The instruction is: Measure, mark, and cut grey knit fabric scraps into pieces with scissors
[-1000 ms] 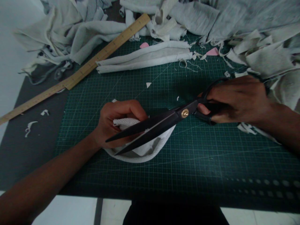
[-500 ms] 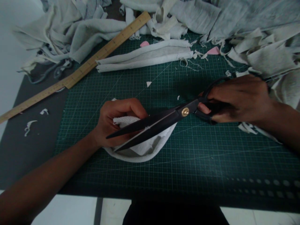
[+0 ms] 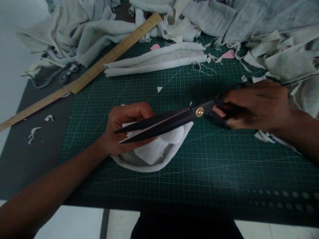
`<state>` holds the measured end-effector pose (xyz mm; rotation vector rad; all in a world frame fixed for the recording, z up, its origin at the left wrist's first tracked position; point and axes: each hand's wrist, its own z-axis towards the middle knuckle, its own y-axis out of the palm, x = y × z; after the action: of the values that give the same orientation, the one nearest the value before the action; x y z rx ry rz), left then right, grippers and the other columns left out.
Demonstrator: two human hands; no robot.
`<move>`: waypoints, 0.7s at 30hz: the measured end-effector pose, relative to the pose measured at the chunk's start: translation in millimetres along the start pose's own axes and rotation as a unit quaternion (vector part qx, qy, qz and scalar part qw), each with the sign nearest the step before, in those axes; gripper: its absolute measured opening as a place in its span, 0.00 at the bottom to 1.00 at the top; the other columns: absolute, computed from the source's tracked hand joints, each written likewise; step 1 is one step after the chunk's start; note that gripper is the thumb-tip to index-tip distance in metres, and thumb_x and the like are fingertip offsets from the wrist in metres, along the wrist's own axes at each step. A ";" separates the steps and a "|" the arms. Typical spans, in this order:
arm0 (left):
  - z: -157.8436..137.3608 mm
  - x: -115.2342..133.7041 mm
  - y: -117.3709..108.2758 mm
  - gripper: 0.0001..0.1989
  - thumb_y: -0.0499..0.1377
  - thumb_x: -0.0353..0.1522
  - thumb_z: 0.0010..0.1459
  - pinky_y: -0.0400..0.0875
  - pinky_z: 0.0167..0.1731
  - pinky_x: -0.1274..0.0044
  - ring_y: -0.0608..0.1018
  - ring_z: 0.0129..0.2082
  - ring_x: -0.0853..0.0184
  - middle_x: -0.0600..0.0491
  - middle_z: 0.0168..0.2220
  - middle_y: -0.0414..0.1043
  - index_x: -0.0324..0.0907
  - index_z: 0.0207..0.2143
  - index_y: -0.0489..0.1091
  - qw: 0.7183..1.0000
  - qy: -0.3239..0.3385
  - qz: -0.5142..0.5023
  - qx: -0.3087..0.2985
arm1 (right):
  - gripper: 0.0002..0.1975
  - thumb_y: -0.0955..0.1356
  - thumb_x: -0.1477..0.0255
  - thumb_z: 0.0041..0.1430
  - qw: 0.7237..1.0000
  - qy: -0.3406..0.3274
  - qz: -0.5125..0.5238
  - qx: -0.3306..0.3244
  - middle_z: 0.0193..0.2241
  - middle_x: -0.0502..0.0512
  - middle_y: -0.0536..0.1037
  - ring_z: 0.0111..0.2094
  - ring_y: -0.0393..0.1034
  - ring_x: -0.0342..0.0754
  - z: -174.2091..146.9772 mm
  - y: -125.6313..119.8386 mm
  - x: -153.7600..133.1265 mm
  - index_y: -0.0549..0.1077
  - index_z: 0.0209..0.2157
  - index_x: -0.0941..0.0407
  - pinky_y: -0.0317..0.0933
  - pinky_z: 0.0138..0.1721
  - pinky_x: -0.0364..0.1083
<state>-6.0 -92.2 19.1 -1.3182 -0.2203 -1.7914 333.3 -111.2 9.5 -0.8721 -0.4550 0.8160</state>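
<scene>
My right hand (image 3: pixel 259 104) is closed round the handles of large black scissors (image 3: pixel 171 123), which have a brass pivot. Their long blades point left and stand slightly apart, passing over the fingers of my left hand (image 3: pixel 127 126). That hand is closed on a curved piece of pale grey fabric (image 3: pixel 152 152), whose thick ribbed edge bows toward me on the cutting mat. Part of the fabric is hidden behind the blades and my left fingers.
The green gridded cutting mat (image 3: pixel 204 189) covers much of the table. A wooden ruler (image 3: pixel 119 49) slants across the left, beside a folded grey fabric strip (image 3: pixel 159 59). Heaped grey cloth (image 3: pixel 99 36), fabric scraps (image 3: pixel 286 63) and pink pieces (image 3: pixel 228 54) lie along the back and right.
The scissor blades have come closer together, and their tips have risen away from the fabric's near edge. My left hand still grips the fabric in almost the same place.
</scene>
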 end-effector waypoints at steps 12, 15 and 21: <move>3.9 1.2 2.0 0.12 0.66 0.40 0.68 0.65 0.17 0.85 0.74 0.19 0.78 0.58 0.26 0.78 0.40 0.38 0.78 0.999 0.043 0.017 -0.003 | 0.10 0.67 0.61 0.64 0.997 0.073 0.030 0.021 0.21 0.41 0.67 0.19 0.61 0.37 -1.2 2.1 0.4 0.67 0.34 0.53 0.50 0.19 0.40; 4.2 2.3 1.4 0.13 0.66 0.40 0.67 0.62 0.16 0.87 0.73 0.18 0.80 0.59 0.26 0.77 0.39 0.34 0.77 0.998 0.044 0.034 -0.007 | 0.09 0.65 0.63 0.65 0.999 0.041 0.028 0.009 0.21 0.41 0.66 0.19 0.60 0.37 -0.7 1.3 0.8 0.65 0.35 0.52 0.50 0.19 0.41; 3.3 1.5 2.7 0.11 0.67 0.37 0.66 0.69 0.21 0.89 0.78 0.23 0.78 0.58 0.29 0.78 0.37 0.36 0.76 0.999 0.042 0.001 0.008 | 0.09 0.63 0.62 0.68 0.999 0.022 0.036 -0.004 0.21 0.41 0.65 0.20 0.59 0.39 0.8 -0.6 1.5 0.64 0.36 0.52 0.50 0.21 0.42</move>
<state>-1.9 -92.6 20.8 -1.2280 -0.1869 -1.8354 334.1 -109.9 10.5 -0.9161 -0.3896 0.8595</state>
